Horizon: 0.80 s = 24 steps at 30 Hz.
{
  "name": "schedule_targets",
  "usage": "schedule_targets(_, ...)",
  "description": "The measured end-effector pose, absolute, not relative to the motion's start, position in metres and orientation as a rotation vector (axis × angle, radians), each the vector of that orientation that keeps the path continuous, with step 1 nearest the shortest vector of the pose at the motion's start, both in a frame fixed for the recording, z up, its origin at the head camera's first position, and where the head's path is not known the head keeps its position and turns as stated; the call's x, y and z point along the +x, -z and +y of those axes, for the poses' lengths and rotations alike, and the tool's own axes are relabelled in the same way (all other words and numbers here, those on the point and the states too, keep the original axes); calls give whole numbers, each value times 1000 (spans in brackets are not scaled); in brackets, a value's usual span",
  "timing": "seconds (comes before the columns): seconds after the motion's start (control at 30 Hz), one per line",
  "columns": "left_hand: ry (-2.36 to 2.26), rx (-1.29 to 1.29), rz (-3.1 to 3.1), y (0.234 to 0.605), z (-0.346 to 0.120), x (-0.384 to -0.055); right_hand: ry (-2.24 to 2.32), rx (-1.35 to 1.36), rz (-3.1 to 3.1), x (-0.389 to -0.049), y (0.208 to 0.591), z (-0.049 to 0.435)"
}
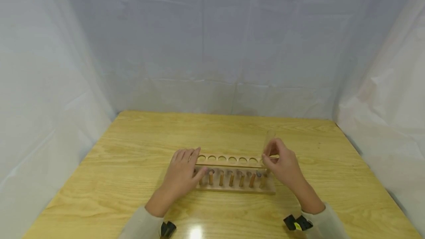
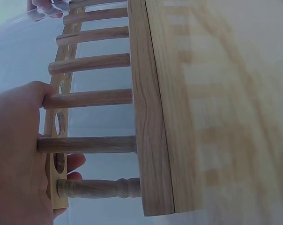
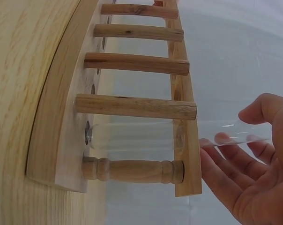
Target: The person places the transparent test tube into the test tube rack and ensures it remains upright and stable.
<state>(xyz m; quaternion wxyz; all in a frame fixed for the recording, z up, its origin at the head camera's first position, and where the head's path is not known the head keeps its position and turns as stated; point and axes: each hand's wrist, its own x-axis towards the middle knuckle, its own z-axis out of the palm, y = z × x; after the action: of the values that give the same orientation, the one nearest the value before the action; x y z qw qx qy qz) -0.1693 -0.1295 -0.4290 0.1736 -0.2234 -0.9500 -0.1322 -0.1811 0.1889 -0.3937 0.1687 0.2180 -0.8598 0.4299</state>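
A wooden test tube rack [image 1: 237, 190] stands upright on the table, with a top rail of round holes and a row of short pegs along its base. My left hand [image 1: 180, 172] grips the rail's left end, thumb on the near side and fingers over the far side. At the opposite end, my right hand [image 1: 286, 164] holds a clear glass test tube [image 3: 137, 137] between thumb and fingers near its upper part. In the right wrist view the tube passes through the rail's end hole, and its rounded bottom is at the base hollow.
The rack rests on a wood-grain table [image 1: 139, 139]. White sheeting [image 1: 219, 47] hangs behind the table and along both sides. Black straps [image 1: 297, 223] sit at the wrists by the light sleeves.
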Motion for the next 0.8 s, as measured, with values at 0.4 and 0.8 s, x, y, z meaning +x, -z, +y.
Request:
schedule_targets(0.4, 369, -639, -2705, 426, -129, -168, -1226, 617, -2469, -181, 392, 189)
schedule_targets(0.8, 378, -632, -2704, 426, -129, -168, -1235, 612, -2507, -182, 391, 189)
